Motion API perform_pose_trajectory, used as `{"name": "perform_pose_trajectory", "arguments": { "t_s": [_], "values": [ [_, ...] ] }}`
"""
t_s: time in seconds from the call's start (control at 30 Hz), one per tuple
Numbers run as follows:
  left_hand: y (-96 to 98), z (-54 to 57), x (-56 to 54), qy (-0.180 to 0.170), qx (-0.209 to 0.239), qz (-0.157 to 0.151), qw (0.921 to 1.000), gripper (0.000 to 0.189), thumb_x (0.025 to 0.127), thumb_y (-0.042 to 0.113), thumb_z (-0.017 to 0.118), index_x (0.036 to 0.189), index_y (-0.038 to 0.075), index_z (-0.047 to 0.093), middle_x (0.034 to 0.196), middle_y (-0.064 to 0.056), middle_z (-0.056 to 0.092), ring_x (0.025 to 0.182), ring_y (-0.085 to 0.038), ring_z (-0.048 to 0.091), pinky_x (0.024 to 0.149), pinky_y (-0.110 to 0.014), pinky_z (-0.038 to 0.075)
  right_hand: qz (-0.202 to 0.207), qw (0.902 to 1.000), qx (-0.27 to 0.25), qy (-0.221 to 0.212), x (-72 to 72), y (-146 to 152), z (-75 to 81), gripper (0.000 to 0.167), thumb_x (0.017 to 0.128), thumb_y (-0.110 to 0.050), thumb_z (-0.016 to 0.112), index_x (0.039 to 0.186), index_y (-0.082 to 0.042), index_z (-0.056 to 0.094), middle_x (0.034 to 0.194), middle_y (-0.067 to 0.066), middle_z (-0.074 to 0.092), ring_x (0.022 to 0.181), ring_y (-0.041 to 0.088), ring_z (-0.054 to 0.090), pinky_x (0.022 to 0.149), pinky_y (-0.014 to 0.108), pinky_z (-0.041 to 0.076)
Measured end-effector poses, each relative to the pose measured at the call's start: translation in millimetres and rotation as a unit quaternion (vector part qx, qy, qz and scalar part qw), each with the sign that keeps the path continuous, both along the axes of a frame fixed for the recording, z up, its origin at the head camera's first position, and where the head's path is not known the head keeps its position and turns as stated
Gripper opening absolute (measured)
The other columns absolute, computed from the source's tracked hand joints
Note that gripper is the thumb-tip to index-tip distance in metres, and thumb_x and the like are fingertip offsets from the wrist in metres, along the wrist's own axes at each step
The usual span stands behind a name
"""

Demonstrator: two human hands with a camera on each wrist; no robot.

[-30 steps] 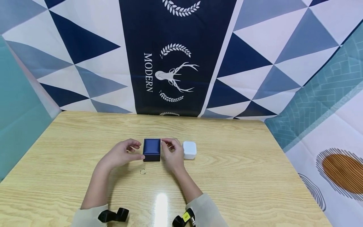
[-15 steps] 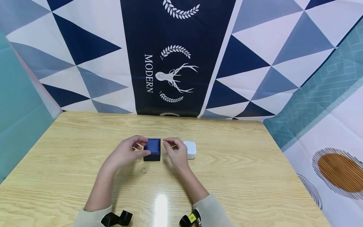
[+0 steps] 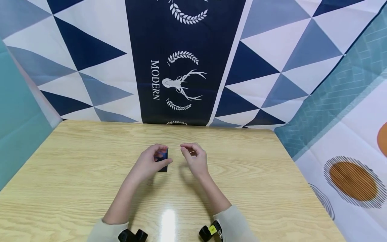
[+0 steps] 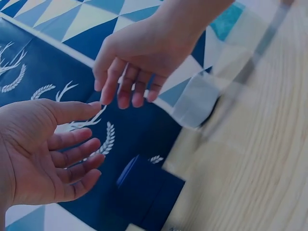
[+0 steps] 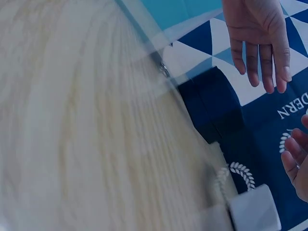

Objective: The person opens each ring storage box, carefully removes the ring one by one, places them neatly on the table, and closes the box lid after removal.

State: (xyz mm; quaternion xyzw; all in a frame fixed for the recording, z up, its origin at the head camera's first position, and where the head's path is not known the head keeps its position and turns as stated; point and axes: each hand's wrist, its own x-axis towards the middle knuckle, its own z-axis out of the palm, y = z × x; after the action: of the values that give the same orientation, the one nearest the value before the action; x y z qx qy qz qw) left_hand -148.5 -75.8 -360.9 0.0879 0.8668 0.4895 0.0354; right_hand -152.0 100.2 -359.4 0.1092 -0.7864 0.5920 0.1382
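Note:
In the head view my left hand (image 3: pixel 151 162) hovers in front of the dark blue box (image 3: pixel 164 167), hiding most of it. Its fingers are loosely bent and nothing shows between them. My right hand (image 3: pixel 198 161) is raised to the right of the box, thumb and forefinger near each other, with no object visible in it. In the left wrist view, the box (image 4: pixel 154 192) stands on the table below the hands, apart from my left hand (image 4: pixel 53 154). A small ring (image 5: pixel 164 70) lies on the table near the box (image 5: pixel 211 103) in the right wrist view.
A small white rounded case (image 5: pixel 255 209) stands to the right of the blue box, hidden behind my right hand in the head view. The wooden table (image 3: pixel 75 161) ends at a patterned cloth backdrop (image 3: pixel 178 67).
My left hand has moved right, from beside the blue box to over it. The right hand has shifted right and away from the box, now covering the white case.

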Motion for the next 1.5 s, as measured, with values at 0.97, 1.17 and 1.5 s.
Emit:
{"name": "perform_pose_trajectory", "arguments": {
  "t_s": [0.97,1.17,1.5],
  "values": [
    [64.5,-25.4,-6.0,0.02,0.03,-0.002,0.9993,0.064,0.076,0.019,0.077,0.131,0.003,0.049,0.122,-0.017,0.055,0.109,-0.03,0.053,0.09,-0.042,0.048,-0.034,0.9952,0.081,-0.044,-12.5,70,-5.3,0.02,0.088,-0.008,0.062,0.103,0.004,0.066,0.099,0.018,0.063,0.085,0.022,0.055,0.073,0.025,0.044],
    [73.0,-30.3,-5.7,0.04,0.036,-0.016,0.9984,0.061,0.077,0.016,0.077,0.129,0.002,0.049,0.12,-0.016,0.055,0.108,-0.03,0.053,0.09,-0.041,0.048,-0.012,0.9924,0.105,-0.063,-25.1,86,-25.6,0.026,0.086,-0.012,0.066,0.109,0.001,0.065,0.105,0.019,0.061,0.09,0.025,0.057,0.074,0.025,0.044],
    [87.3,-42.8,-5.4,0.028,0.027,-0.026,0.9989,0.064,0.077,0.019,0.077,0.131,0.002,0.047,0.122,-0.014,0.054,0.11,-0.031,0.053,0.093,-0.042,0.046,0.021,0.9867,0.144,-0.072,-31.2,100,-45.5,0.03,0.086,-0.019,0.068,0.113,-0.007,0.064,0.108,0.012,0.062,0.094,0.023,0.058,0.077,0.03,0.047]
  ]
}}
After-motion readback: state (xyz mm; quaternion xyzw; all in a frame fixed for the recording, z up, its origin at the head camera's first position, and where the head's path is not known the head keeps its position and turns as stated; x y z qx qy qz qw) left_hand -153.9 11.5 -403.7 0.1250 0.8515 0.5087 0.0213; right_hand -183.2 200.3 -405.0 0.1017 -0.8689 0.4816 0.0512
